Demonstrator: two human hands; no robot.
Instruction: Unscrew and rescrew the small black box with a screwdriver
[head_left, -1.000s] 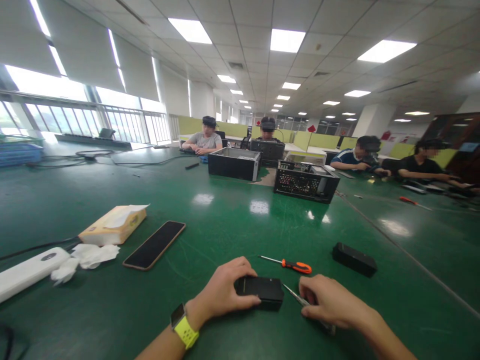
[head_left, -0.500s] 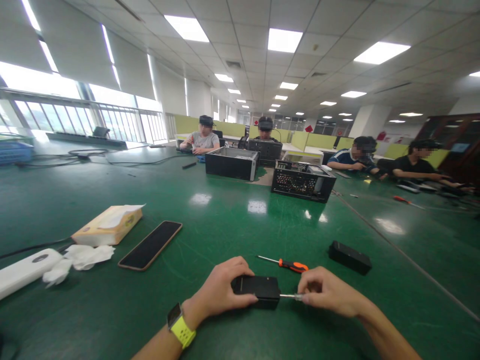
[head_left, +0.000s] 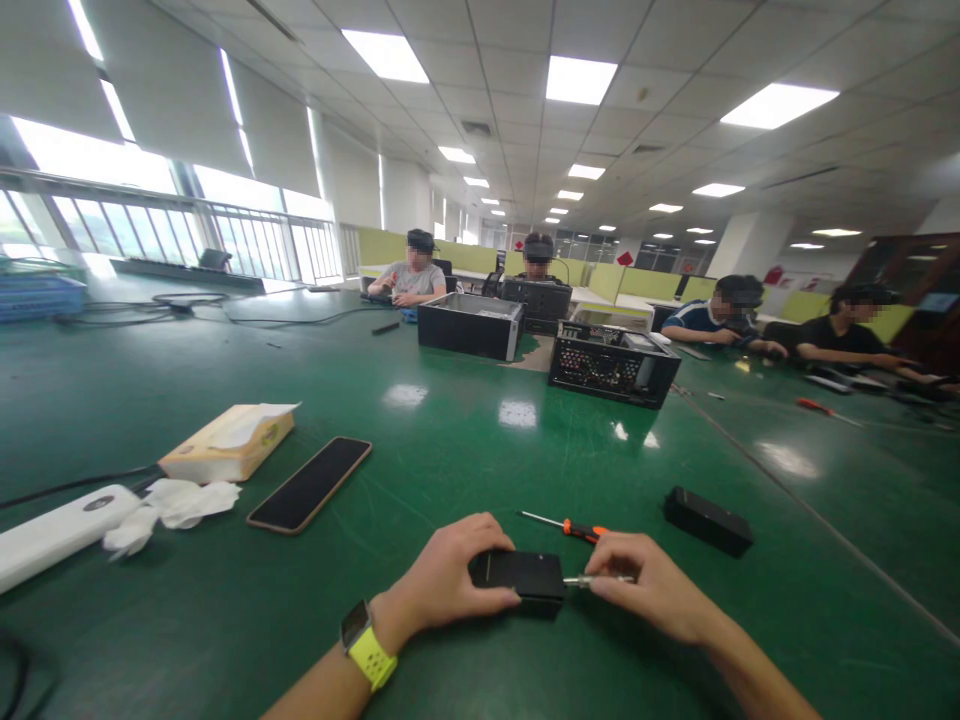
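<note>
My left hand (head_left: 459,572) is wrapped round a small black box (head_left: 529,574) on the green table, thumb along its near side and fingers behind. Between the thumb and fingers of my right hand (head_left: 651,588) is a small screwdriver (head_left: 581,581) with a thin metal shaft and a pale, see-through handle. Its tip meets the right end of the box; whether it sits in a screw cannot be seen. An orange and black screwdriver (head_left: 576,529) lies just behind, its handle partly covered by my right hand. Further right is a second black box (head_left: 708,519).
A phone (head_left: 311,485), tissue pack (head_left: 229,443), crumpled tissues (head_left: 187,503) and long white device (head_left: 64,535) lie at left. Opened computer cases (head_left: 469,330) (head_left: 615,367) stand further back. Several people sit at the far side, with another orange screwdriver (head_left: 816,407) at right.
My right fingers have shifted back along the small screwdriver, and more of its handle shows. The left hand keeps its hold on the box. The whole view has shifted slightly.
</note>
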